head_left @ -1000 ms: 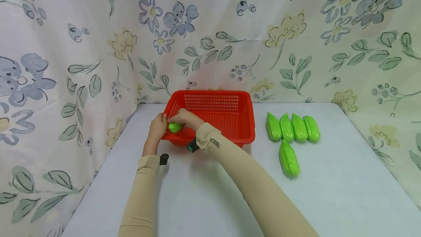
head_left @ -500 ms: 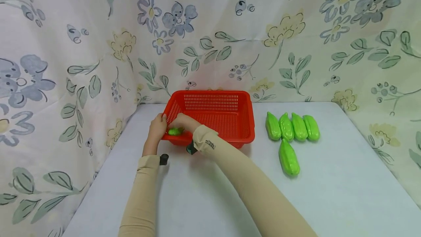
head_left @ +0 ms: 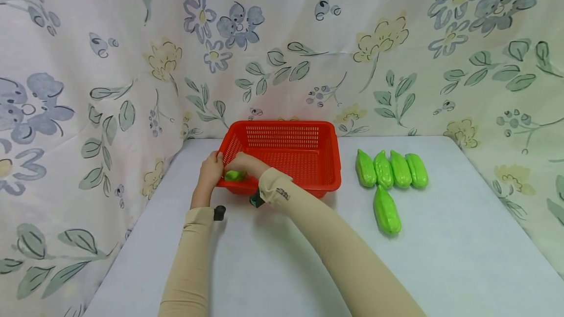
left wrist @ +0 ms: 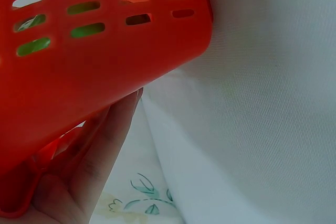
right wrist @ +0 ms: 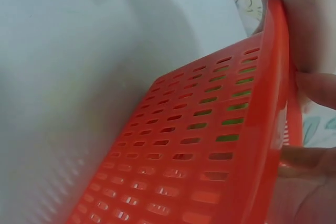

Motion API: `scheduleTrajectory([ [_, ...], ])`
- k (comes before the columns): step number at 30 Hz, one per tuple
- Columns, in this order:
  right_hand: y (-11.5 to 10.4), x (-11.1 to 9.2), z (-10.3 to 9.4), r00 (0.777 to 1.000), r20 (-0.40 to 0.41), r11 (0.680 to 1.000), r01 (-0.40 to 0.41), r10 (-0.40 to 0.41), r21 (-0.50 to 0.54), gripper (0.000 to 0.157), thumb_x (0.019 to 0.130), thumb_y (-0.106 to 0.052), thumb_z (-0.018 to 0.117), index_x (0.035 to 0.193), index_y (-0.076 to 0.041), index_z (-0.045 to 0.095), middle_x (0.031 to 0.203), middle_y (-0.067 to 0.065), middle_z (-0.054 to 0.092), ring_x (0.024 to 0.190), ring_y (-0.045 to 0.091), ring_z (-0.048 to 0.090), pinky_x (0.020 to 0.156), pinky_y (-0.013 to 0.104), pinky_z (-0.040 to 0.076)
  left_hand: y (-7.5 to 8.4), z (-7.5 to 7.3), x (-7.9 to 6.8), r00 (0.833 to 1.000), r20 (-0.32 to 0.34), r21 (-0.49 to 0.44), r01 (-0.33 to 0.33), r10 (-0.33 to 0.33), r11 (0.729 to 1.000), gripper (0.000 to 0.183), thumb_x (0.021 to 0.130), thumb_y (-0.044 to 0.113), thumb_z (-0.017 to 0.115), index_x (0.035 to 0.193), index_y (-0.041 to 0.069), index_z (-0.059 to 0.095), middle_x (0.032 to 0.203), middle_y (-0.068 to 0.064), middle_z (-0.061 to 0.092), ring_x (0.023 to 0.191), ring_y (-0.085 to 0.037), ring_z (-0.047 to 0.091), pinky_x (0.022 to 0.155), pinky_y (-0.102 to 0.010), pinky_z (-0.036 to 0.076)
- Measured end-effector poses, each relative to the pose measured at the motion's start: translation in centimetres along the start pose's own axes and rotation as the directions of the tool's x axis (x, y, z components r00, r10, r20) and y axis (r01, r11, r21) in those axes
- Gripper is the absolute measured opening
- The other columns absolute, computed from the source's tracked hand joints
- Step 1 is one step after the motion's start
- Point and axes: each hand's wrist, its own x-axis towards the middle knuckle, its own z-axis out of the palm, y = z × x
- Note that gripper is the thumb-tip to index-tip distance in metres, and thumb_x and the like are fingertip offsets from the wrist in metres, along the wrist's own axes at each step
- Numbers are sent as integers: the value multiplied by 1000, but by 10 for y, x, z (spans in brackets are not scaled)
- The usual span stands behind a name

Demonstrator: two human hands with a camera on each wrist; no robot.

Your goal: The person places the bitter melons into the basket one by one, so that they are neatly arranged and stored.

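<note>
A red slotted plastic basket (head_left: 331,158) stands at the back of the table in the head view. My left hand (head_left: 211,169) grips its left rim; in the left wrist view the fingers (left wrist: 107,148) reach under that rim, outside the wall. Inside the basket's front left corner, my right hand (head_left: 247,163) holds a shiny green gourd-like vegetable (head_left: 234,175). The hand covers much of this gourd, and the basket's front wall hides its lower part. Green shows through the slots in both wrist views. The right wrist view catches the right hand's fingers (right wrist: 310,163) behind the rim.
Right of the basket, several green gourds (head_left: 401,170) lie side by side in a row. One more gourd (head_left: 387,211) lies in front of them. A floral curtain (head_left: 282,48) hangs behind and beside the white table (head_left: 264,268).
My right hand has lowered slightly into the basket's front left corner, bringing the gourd down with it. Over the last half second it barely moves. My left hand stays on the rim.
</note>
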Motion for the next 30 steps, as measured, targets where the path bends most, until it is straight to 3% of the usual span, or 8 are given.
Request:
scheduleTrajectory([
  [6, 2, -4, -1, 1000, -1, 999, 15, -15, -45, 41, 93, -26, 64, 126, -4, 53, 106, 8, 53, 99, 24, 48, 101, 41, 48, 0, -1, 0, 1000, 2, 4, 2, -2, 1000, 50, 108, 29, 25, 144, -3, 37, 134, -28, 53, 111, -39, 54, 95, -54, 46],
  [13, 7, -6, 0, 999, 15, 996, 46, -45, -74, 44, 94, -28, 63, 131, -4, 55, 114, 10, 58, 107, 26, 50, 106, 42, 44, -1, 0, 0, 1000, 2, 17, 0, 0, 1000, 50, 108, 28, 24, 145, -4, 36, 138, -29, 50, 118, -41, 54, 98, -55, 44],
  [22, 11, -4, 4, 998, 10, 998, 67, -67, -4, 65, 95, -25, 61, 152, -9, 33, 149, 10, 44, 129, 29, 43, 111, 49, 38, -1, 1, 0, 1000, -4, 11, 3, -3, 1000, 51, 108, 28, 24, 145, -4, 36, 139, -28, 50, 121, -42, 53, 99, -56, 44],
  [30, 9, -9, 3, 997, -3, 996, 79, -79, 31, 68, 94, -24, 61, 153, -9, 30, 151, 11, 42, 130, 29, 43, 112, 50, 37, -1, 0, 0, 1000, -2, -1, 3, -3, 1000, 52, 108, 29, 24, 146, -3, 35, 142, -27, 48, 127, -42, 50, 102, -57, 42],
])
